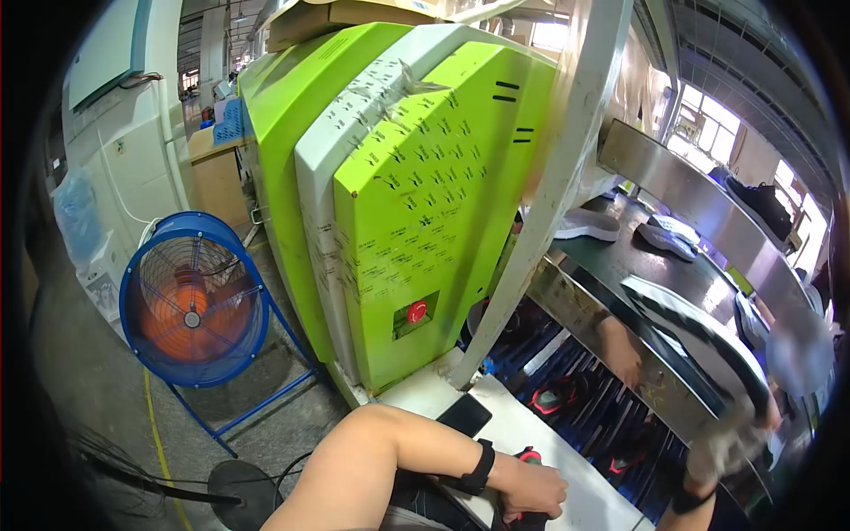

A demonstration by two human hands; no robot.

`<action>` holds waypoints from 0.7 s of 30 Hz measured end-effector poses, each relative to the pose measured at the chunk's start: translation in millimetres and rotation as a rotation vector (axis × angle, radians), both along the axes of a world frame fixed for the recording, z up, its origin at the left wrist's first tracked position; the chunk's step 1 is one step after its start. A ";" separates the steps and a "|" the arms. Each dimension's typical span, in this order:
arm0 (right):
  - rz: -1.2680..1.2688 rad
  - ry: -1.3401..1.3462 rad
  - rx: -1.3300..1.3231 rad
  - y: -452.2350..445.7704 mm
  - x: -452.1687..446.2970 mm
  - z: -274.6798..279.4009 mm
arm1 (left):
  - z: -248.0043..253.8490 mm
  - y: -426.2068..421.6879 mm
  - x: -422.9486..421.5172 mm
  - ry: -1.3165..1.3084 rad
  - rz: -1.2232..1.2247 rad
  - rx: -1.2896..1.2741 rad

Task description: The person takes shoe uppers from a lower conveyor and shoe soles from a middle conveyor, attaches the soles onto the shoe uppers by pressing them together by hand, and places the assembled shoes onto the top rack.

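Observation:
My left hand (538, 492) is closed around a black-and-red shoe (529, 456), most of it hidden under the fingers and wrist. It rests over the white ledge (509, 405) in front of me, with a black phone (465, 416) lying just behind. On the right, my right hand (728, 450), blurred and seemingly in a pale glove, grips the near end of a white shoe sole with a dark edge (695, 332). The sole is tilted above the metal-sided conveyor (651, 230). Black wristbands show on both wrists.
Other soles (668, 237) lie on the conveyor, and a black shoe (760, 208) sits on the upper metal rail. More black-and-red shoes (553, 398) rest below on a dark slatted surface. A green machine cover (425, 195), a white post (549, 221) and a blue fan (193, 301) stand nearby.

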State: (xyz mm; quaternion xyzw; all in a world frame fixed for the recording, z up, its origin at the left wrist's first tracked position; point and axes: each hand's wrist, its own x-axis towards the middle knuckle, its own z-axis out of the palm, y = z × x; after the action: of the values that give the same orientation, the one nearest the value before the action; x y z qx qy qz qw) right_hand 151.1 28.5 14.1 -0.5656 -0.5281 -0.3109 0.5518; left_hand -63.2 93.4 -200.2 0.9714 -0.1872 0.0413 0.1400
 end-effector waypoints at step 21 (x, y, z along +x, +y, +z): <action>-0.297 0.645 0.059 -135.8 12.2 -148.1 | -19.1 -49.3 23.3 -0.835 0.129 -0.083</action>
State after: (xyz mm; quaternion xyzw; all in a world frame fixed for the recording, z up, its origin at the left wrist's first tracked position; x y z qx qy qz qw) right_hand 163.3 -107.3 -134.0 -0.6892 -0.2292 -0.2083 0.6550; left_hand -40.0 44.1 -219.3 0.8745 -0.1650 0.4475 0.0883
